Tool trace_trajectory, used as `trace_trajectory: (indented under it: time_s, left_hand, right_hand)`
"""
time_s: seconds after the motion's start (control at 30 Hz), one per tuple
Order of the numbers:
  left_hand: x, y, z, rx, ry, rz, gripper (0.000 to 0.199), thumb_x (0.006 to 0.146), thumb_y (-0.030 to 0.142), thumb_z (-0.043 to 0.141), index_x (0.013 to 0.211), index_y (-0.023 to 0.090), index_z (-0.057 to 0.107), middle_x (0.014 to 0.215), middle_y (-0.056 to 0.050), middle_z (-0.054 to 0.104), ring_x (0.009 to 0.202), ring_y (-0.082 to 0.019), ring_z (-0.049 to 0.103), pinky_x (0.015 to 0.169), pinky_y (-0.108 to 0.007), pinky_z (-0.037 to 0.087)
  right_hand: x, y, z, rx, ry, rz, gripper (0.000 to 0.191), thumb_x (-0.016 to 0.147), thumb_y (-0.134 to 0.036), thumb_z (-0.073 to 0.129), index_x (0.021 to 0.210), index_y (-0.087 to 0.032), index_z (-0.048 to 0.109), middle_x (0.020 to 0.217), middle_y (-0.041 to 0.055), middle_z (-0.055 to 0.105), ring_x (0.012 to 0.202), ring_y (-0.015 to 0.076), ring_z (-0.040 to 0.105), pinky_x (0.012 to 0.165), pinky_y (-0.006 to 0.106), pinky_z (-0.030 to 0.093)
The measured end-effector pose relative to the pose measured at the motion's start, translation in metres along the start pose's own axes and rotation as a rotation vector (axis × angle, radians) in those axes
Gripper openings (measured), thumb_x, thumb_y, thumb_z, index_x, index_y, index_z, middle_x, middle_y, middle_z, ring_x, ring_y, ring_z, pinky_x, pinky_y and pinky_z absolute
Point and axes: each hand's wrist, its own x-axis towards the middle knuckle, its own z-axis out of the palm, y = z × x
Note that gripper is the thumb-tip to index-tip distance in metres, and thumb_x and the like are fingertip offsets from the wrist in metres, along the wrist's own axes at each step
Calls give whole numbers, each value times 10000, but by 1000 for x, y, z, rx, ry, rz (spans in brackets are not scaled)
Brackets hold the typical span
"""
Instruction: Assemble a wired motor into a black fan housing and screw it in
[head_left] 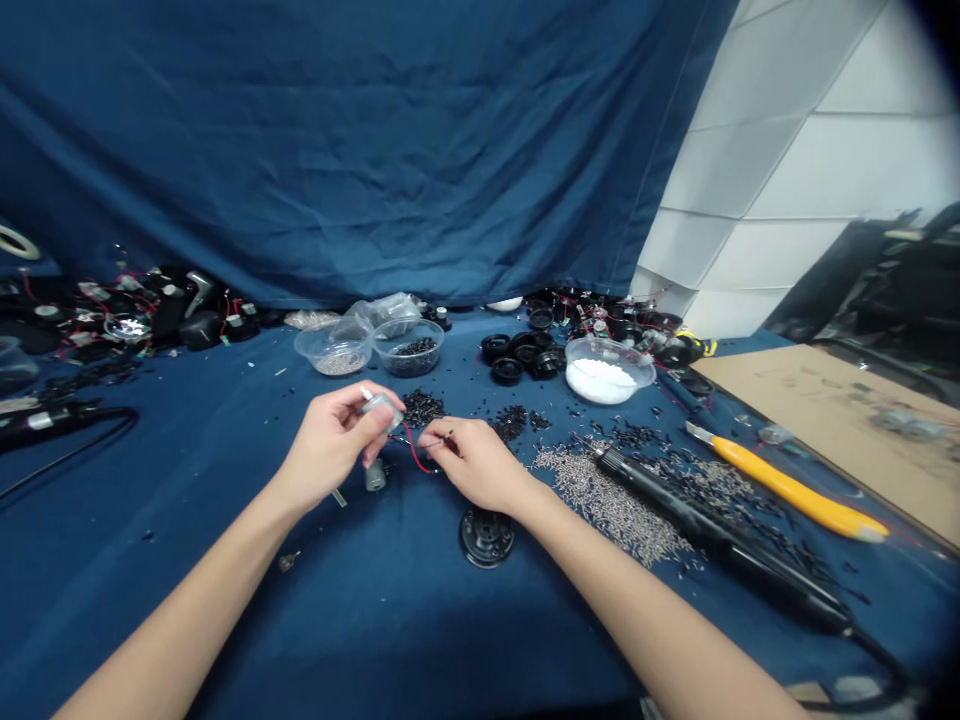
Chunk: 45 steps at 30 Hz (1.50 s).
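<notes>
Forearms [210, 585] — hands [330, 430] [480, 465]: motor [385, 408], perhaps wire [413, 450] | screwdriver [720, 535] hems right | open cloth [195, 430] left

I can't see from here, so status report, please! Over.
Left grip holds small grey part. Right grip by red wire, hold unclear. Black disc near, possibly in the way.

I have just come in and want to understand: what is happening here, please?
A person's left hand holds a small translucent part, and the right hand pinches a thin dark piece, too small to identify. A red wire curves between the hands. A round black part lies near the right wrist; a black corded tool lies among small metal pieces.
</notes>
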Motion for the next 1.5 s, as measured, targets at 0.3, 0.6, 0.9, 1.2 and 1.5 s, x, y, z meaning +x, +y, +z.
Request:
trace_trajectory:
  time_s: [0.3, 0.6, 0.9, 1.2, 1.5]
  left_hand:
    - [0, -31, -9, -202, 118, -166, 531, 780, 674, 619, 849, 154, 533, 562, 43, 504, 433, -81, 485, 418, -176, 417]
    - [-1, -51, -2, -25, 183, -154, 306, 951, 389, 556, 780, 136, 546, 522, 79, 498, 384, -63, 473, 399, -176, 408]
    - [-6, -1, 19, 6, 153, -7, 242, 785, 366, 708, 838, 130, 698, 614, 18, 565, 486, -72, 439, 428, -177, 331]
    - [-11, -16, 63, 107, 37, 12, 271, 744, 335, 776, 928, 150, 703, 808, -48, 699, 701, -163, 621, 600, -240, 459]
    - [-23, -25, 63, 294, -112, 84, 337, 759, 252, 764, 1069, 214, 637, 937, -8, 637, 806, -148, 571, 705, -255, 449]
  right_hand:
    - [35, -12, 26, -101, -203, -41, 72, 809, -178, 650, 740, -172, 669, 713, 20, 651, 644, 135, 544, 627, 245, 338]
    - [28, -6, 23, 97, -270, -19, 119, 832, -130, 581, 733, -166, 636, 745, 13, 658, 675, 125, 556, 682, 250, 375]
    - [-1, -5, -52, 719, -314, 92, 220, 909, -341, 475, 785, -167, 529, 749, 21, 640, 662, 121, 631, 668, 264, 509]
    - [-24, 25, -54, 820, -123, 234, 307, 790, -402, 709, 941, -144, 640, 731, 17, 672, 427, 46, 500, 427, 171, 421]
    - [-35, 11, -81, 547, -111, 255, 193, 673, -230, 807, 791, -117, 705, 622, -14, 603, 542, 56, 479, 493, 172, 367]
